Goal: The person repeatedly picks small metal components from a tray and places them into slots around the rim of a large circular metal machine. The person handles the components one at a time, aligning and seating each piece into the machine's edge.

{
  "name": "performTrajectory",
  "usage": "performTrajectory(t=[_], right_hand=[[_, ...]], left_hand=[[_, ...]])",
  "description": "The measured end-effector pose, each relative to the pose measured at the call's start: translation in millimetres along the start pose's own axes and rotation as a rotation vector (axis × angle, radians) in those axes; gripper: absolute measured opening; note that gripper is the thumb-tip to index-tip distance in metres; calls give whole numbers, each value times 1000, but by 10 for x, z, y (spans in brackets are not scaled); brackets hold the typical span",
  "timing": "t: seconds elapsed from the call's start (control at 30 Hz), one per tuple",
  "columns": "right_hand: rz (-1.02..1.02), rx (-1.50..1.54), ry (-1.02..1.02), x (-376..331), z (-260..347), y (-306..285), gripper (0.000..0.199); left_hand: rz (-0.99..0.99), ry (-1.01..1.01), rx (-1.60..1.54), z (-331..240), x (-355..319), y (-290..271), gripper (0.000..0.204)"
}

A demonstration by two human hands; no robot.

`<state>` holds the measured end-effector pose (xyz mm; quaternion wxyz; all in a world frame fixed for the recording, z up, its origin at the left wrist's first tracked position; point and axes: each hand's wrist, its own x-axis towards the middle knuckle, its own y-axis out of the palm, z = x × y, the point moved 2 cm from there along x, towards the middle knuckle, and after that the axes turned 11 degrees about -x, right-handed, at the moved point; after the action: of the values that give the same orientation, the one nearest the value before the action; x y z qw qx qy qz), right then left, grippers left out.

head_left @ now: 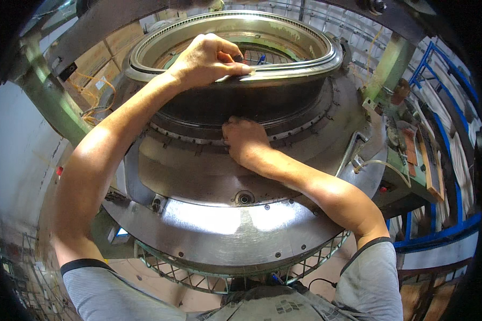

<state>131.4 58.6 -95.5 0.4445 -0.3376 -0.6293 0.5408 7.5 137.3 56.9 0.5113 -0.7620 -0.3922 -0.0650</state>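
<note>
A large round machine with a dark metal cylinder [300,96] stands in front of me, topped by a shiny grooved ring [305,66]. My left hand [204,61] is at the near edge of that ring, its thumb along the rim and fingers bent; a small dark bit shows by the fingertips, too unclear to name. Lower down, my right hand [246,140] rests with curled fingers at the cylinder's foot, beside a ring of small metal segments [198,140]. Whatever its fingertips grip, if anything, is hidden.
A broad polished plate [241,235] with bolts curves between me and the cylinder. Green posts [59,101] flank the machine. On the right are a bent metal handle [351,152], a pale hose [391,164] and a blue rack [444,235]. Below hangs a green lattice guard [182,275].
</note>
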Motion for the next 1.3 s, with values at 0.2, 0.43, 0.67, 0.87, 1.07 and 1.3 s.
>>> performTrajectory(t=[0.2, 0.43, 0.67, 0.87, 1.07, 1.3], right_hand=[[-168, 6, -32, -55, -3, 99, 28], [-312, 194, -231, -229, -164, -113, 24], [-439, 548, -246, -709, -371, -714, 15], [-369, 1046, 153, -999, -801, -1005, 12], [-452, 1325, 26, -1333, -911, -1034, 18], [-280, 798, -145, -1637, -294, -789, 20]], left_hand=[[107, -49, -131, 146, -175, -214, 27], [38, -155, -181, 212, -414, -434, 35], [110, 8, 3, 50, -160, -270, 39], [71, 157, 242, -224, 220, 148, 45], [-319, 338, 276, -868, -298, 261, 29], [-267, -570, -1089, -1221, -1515, 1221, 27]])
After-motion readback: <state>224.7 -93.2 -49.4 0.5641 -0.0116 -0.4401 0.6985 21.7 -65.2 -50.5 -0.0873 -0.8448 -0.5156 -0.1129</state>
